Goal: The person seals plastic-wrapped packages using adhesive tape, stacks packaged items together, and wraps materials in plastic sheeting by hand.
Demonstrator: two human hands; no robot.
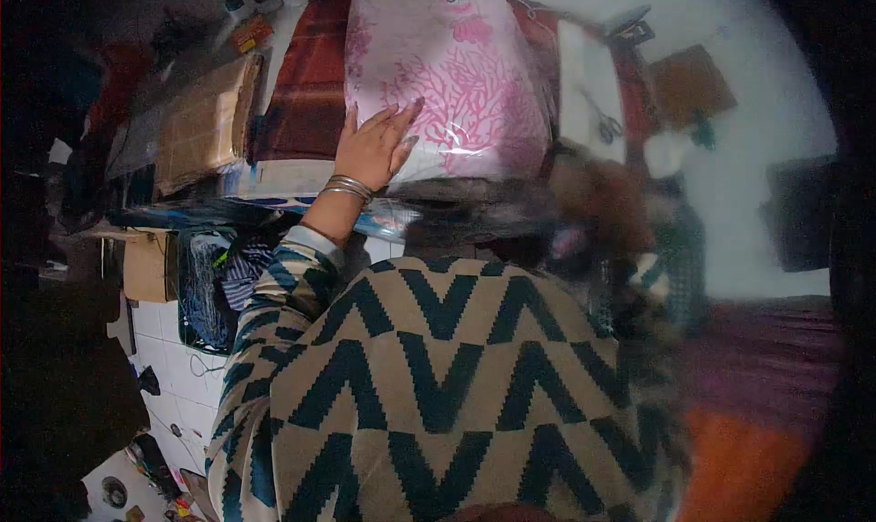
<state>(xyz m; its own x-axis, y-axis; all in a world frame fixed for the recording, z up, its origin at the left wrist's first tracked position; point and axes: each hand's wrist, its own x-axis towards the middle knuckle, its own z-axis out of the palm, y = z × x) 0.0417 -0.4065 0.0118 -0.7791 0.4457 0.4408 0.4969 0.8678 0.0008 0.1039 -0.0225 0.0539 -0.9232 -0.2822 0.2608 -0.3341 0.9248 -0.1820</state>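
My left hand [379,143], with metal bangles [348,187] at its wrist, rests flat on the lower left part of a white cloth with a pink coral print [461,93]. Its fingers are stretched out and apart, and nothing is in them. Shiny clear plastic seems to cover the printed cloth. Dark red cloth [306,84] lies to the left of it on the table. Over on the right, the patterned sleeve [650,274] of my right arm fades into a dark blur; the fingers of my right hand cannot be made out.
Scissors [604,120] lie on a pale strip right of the printed cloth. A flat cardboard piece [208,125] sits at the left. Below the table are a cardboard box [151,265] and a crate [206,341] with cloth in it. Brown card [692,86] lies at the far right.
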